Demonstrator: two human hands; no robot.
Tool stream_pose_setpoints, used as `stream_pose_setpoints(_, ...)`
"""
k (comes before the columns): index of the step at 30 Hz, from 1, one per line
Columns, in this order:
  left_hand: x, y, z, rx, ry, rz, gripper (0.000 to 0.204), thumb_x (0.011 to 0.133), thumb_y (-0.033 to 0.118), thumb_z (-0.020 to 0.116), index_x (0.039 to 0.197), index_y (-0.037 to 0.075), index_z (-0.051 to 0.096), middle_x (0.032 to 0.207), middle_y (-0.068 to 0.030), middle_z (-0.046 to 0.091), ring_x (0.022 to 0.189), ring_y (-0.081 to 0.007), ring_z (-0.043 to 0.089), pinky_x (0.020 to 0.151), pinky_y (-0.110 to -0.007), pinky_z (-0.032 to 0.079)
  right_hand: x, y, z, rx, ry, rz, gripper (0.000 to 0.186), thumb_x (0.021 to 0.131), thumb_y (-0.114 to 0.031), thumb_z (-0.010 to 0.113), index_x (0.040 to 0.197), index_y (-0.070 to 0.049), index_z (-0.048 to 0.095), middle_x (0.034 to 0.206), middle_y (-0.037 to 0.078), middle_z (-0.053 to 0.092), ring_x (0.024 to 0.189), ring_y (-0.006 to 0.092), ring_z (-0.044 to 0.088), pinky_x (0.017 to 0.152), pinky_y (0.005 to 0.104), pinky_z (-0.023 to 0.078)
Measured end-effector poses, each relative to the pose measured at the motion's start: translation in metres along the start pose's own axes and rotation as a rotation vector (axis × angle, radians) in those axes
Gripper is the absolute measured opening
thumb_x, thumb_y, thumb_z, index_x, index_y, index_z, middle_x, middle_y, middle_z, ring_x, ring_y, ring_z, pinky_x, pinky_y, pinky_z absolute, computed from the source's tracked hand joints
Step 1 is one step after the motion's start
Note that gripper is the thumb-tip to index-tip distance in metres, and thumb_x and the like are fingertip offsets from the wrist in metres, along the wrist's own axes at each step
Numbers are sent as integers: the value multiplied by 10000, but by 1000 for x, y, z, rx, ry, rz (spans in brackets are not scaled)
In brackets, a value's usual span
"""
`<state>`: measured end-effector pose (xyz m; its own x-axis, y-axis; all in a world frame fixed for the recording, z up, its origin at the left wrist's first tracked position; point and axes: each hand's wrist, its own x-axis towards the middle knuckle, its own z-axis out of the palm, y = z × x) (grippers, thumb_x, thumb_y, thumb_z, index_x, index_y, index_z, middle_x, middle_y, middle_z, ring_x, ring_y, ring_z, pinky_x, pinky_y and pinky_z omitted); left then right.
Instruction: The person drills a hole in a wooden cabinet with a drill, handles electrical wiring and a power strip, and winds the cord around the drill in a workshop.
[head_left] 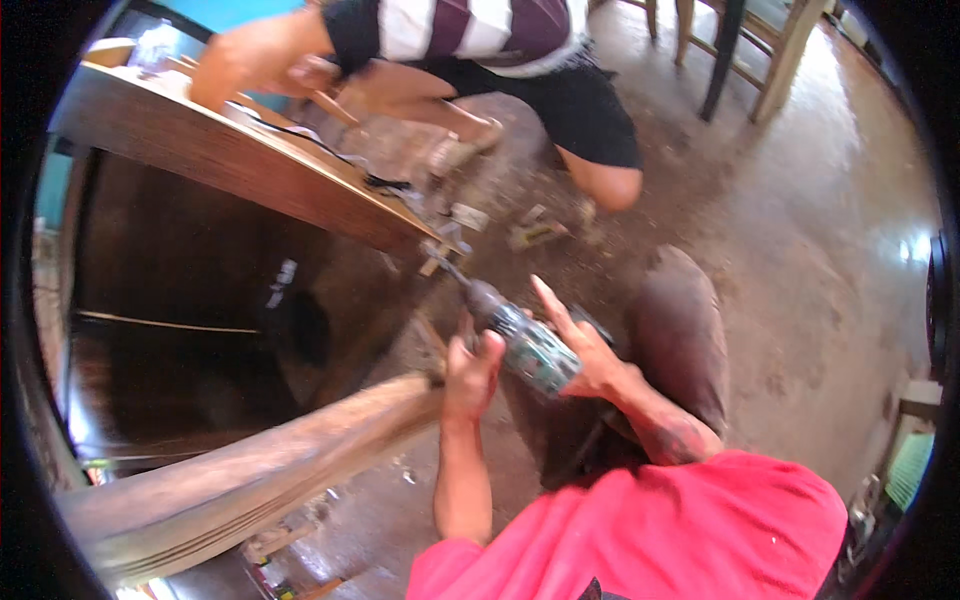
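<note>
A green and dark power drill (535, 352) is in front of me, its long bit pointing up and left at the end of a wooden board (250, 180). My right hand (590, 355) grips the drill from the right, with one finger stretched out along its side. The drill hides its other fingers. My left hand (472, 375) is closed against the drill's left side, just behind the chuck, thumb up and fingers partly behind the tool. At the board's end, near the bit tip, is a small light piece (432, 258), too blurred to name.
Across the board crouches another person in a striped shirt (480, 35), one arm resting over it. A thick curved wooden piece (260, 460) lies at lower left, beside a dark glossy panel (180, 330). Scraps (535, 232) litter the floor. Wooden chair legs (745, 60) stand at the back.
</note>
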<state>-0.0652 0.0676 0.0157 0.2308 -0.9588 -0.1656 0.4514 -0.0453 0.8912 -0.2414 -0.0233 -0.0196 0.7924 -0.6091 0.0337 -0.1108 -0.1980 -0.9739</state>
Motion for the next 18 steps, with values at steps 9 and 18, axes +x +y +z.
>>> stream_pose_setpoints(9,8,100,89,2248,-666,400,523,832,81,608,1343,102,499,1346,-105,564,1313,-352,476,1120,-526,345,0,11,24,50,80,-146,962,761,-194,772,1525,-78,200,1073,229,687,937,422,693,784,454,566)
stream_pose_setpoints(18,88,129,122,2138,-1270,-306,459,664,164,788,1087,111,618,1107,-51,677,1114,-274,576,963,-433,450,2,13,25,148,178,-187,997,763,-214,778,1530,-44,163,1012,282,676,880,461,685,742,481,568)
